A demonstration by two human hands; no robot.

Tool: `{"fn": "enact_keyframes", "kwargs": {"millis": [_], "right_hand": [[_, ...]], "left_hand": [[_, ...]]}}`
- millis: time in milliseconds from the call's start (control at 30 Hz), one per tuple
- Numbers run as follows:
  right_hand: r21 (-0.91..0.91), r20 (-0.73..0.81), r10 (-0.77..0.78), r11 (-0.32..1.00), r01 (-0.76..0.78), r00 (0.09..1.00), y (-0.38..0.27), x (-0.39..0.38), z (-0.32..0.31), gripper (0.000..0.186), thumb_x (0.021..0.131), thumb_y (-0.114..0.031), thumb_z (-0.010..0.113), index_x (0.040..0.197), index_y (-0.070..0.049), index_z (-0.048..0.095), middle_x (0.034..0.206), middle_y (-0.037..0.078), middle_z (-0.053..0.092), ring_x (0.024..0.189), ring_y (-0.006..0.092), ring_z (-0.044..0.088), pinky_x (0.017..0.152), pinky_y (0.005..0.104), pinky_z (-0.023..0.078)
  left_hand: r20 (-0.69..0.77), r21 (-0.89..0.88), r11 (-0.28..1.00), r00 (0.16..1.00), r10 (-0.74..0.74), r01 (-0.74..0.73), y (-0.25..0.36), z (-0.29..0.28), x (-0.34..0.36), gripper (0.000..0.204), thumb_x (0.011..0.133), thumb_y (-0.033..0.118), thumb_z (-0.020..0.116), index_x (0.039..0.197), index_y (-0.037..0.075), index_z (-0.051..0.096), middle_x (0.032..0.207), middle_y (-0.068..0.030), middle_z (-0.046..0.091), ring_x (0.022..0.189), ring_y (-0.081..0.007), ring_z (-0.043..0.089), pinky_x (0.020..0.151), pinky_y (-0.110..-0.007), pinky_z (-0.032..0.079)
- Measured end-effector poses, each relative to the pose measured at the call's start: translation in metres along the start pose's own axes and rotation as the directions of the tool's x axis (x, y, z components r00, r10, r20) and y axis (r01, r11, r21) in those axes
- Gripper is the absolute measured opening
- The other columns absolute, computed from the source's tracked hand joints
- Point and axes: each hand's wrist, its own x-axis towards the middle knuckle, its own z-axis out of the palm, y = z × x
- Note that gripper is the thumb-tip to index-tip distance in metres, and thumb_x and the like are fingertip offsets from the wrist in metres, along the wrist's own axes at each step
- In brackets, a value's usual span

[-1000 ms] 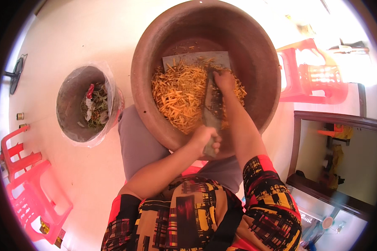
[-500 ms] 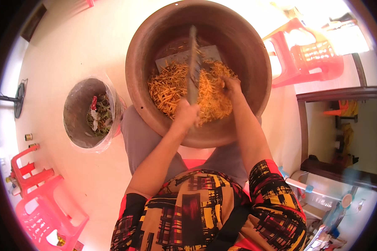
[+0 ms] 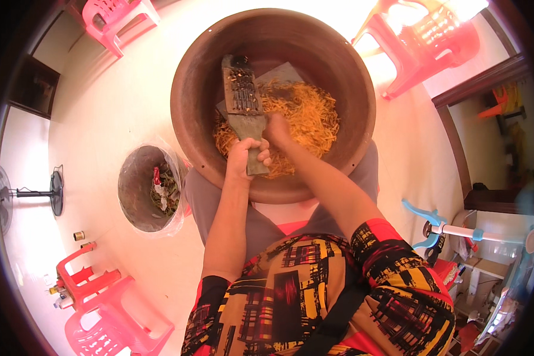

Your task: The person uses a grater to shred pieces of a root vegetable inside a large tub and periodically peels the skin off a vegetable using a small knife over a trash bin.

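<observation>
My left hand is wrapped round the handle of a long paddle-shaped grater. Its slotted upper face is turned up, with dark and orange bits stuck to it. My right hand is curled against the grater's right edge, just above my left hand. Its fingertips are hidden, and I cannot make out what is in them. Under both hands lies a heap of orange shreds in a wide brown tub. A flat grey board sticks out from the far side of the heap.
The tub rests at my lap between my knees. To its left stands a lined bin with green scraps and a red-and-white piece inside. Red plastic chairs stand around, a black fan at far left, and a blue-and-white frame at right.
The grater has turned from edge-on to face-up and tilted left. My right hand has moved from the right side of the shreds to the grater's edge. The view has shifted a little.
</observation>
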Motion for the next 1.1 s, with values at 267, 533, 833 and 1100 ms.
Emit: {"fn": "enact_keyframes", "kwargs": {"millis": [267,533,833,1100], "right_hand": [[0.144,0.065,-0.001,0.989,-0.008,0.998,-0.02,-0.016,-0.021,0.022,0.077,-0.016,0.066,0.09,0.001,0.063,0.081,0.011,0.065,0.073,0.0198,0.061,0.064,0.037,0.048],[0.862,0.275,0.247,0.365,-0.352,0.929,0.035,0.01,-0.128,0.019,0.077,-0.025,0.074,0.083,-0.01,0.062,0.072,0.001,0.057,0.06,0.0139,0.049,0.052,0.026,0.039],[0.921,0.385,0.023,-0.073,-0.383,0.922,0.055,-0.003,-0.131,0.016,0.081,-0.022,0.071,0.085,-0.011,0.06,0.074,0.001,0.058,0.061,0.0123,0.049,0.047,0.022,0.034],[0.925,0.367,0.093,0.067,-0.373,0.926,0.038,-0.009,-0.13,0.023,0.081,-0.024,0.071,0.078,-0.01,0.054,0.066,-0.001,0.052,0.049,0.0078,0.043,0.039,0.0194,0.027]], "left_hand": [[0.174,-0.126,0.992,0.984,0.027,-0.005,0.001,-0.004,-0.004,0.016,0.079,0.004,0.041,0.092,-0.005,0.044,0.074,-0.0114,0.045,0.053,-0.0163,0.044,0.048,-0.033,0.044],[0.214,-0.134,0.98,0.97,-0.118,0.149,-0.029,0.013,-0.007,0.022,0.078,0.005,0.042,0.099,-0.004,0.042,0.074,-0.011,0.046,0.053,-0.0162,0.043,0.049,-0.033,0.043],[0.186,-0.25,0.88,0.912,-0.366,0.404,-0.065,0.019,-0.006,0.012,0.08,0.009,0.042,0.086,-0.001,0.043,0.072,-0.0085,0.045,0.051,-0.0155,0.042,0.05,-0.033,0.04],[0.102,-0.21,0.893,0.917,-0.385,0.398,-0.068,0.019,-0.003,0.012,0.082,0.013,0.045,0.086,0.002,0.042,0.07,-0.0074,0.044,0.05,-0.0148,0.041,0.05,-0.032,0.04]]}}
